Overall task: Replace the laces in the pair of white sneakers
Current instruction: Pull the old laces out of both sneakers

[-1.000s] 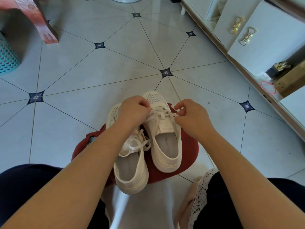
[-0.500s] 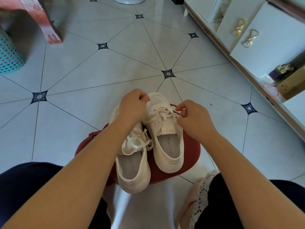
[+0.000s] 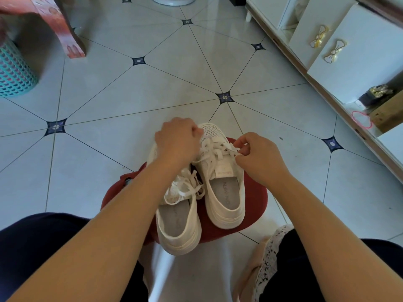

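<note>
While the right sneaker (image 3: pixel 225 192) and left sneaker (image 3: pixel 177 227) sit side by side on a red stool (image 3: pixel 255 205), heels near, left hand (image 3: pixel 177 142) fisted round the lace (image 3: pixel 214 147) by the right sneaker's far toe, right hand (image 3: pixel 260 159) pinching that lace on its right side

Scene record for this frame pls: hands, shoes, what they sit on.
left hand: fist round lace, over far sneaker toe
right hand: pinches lace on far sneaker
near sneaker: laces lie loose, under left forearm
support: both sneakers on red stool
nearby: teal basket, white cabinet
</note>
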`<move>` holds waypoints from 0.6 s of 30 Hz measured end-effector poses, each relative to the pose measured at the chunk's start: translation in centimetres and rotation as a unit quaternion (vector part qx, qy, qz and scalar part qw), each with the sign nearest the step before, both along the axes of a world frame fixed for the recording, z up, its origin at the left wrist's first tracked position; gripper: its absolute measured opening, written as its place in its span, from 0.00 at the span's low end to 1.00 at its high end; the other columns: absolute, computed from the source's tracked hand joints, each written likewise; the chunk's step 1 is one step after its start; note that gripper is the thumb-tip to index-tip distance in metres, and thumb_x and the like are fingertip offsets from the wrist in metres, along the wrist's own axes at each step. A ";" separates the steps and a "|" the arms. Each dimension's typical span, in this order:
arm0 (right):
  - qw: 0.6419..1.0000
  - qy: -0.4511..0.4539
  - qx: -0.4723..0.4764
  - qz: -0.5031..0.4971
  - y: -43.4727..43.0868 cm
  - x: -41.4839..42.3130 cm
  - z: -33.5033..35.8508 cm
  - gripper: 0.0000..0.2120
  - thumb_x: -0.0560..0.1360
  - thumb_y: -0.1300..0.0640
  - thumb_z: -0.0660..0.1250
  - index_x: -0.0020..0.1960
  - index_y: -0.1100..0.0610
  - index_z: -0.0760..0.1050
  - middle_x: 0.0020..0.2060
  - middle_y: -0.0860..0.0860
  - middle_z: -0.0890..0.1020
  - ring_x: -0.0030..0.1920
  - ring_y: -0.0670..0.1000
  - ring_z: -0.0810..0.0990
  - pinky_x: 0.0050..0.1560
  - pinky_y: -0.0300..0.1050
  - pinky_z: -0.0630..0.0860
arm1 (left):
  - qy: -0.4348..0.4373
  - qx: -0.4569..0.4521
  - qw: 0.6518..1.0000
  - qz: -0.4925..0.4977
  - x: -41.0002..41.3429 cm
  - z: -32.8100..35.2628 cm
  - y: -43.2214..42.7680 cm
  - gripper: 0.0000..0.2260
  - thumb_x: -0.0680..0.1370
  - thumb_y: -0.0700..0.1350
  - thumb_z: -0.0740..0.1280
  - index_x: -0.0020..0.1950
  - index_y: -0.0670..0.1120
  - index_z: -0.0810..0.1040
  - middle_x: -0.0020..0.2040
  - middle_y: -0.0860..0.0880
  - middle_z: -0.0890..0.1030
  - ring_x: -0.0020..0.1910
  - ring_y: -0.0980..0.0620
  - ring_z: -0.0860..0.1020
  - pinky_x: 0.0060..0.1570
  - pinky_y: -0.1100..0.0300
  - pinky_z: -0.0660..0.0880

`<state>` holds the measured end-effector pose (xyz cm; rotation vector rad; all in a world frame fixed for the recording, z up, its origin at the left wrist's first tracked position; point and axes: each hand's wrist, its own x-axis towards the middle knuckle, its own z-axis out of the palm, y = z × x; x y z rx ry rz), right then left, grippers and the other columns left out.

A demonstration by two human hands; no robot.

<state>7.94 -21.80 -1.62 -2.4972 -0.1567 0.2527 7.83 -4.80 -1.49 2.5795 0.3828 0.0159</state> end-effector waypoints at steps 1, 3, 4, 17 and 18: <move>1.000 -0.001 -0.001 0.002 0.1 0.0 0.0 0.12 0.70 0.64 0.65 0.49 0.50 0.72 0.38 0.44 0.75 0.38 0.42 0.73 0.32 0.29 0.64 | -0.012 0.033 0.998 -0.053 -0.3 0.0 -0.5 0.13 0.76 0.55 0.61 0.53 0.50 0.77 0.52 0.50 0.78 0.54 0.46 0.73 0.51 0.52 0.64; 1.000 -0.003 -0.002 0.007 0.2 -0.1 0.0 0.12 0.70 0.65 0.64 0.48 0.49 0.71 0.35 0.42 0.73 0.36 0.41 0.72 0.30 0.30 0.64 | -0.015 0.074 0.988 -0.136 -0.7 -0.1 -1.7 0.18 0.72 0.61 0.63 0.54 0.52 0.77 0.48 0.53 0.79 0.54 0.48 0.73 0.53 0.52 0.60; 1.000 -0.004 -0.002 0.007 0.2 -0.1 0.0 0.13 0.69 0.65 0.64 0.48 0.49 0.71 0.34 0.41 0.72 0.36 0.40 0.72 0.30 0.30 0.64 | -0.017 0.112 0.980 -0.165 -0.8 -0.3 -2.1 0.16 0.73 0.61 0.63 0.52 0.52 0.78 0.43 0.53 0.78 0.52 0.48 0.73 0.54 0.52 0.59; 1.000 0.002 -0.002 -0.003 0.2 0.0 0.2 0.12 0.70 0.65 0.64 0.47 0.50 0.72 0.34 0.42 0.73 0.36 0.39 0.72 0.29 0.29 0.63 | 0.041 -0.031 0.992 -0.115 -0.6 0.1 -0.6 0.15 0.72 0.57 0.67 0.55 0.54 0.76 0.50 0.55 0.78 0.54 0.52 0.74 0.56 0.55 0.66; 1.000 0.001 -0.001 -0.003 0.2 0.0 0.2 0.12 0.69 0.65 0.64 0.47 0.50 0.72 0.34 0.42 0.74 0.36 0.40 0.72 0.30 0.30 0.64 | 0.047 0.011 0.988 -0.144 -0.7 -0.3 -1.4 0.17 0.71 0.59 0.68 0.56 0.55 0.76 0.50 0.55 0.79 0.54 0.52 0.74 0.55 0.54 0.64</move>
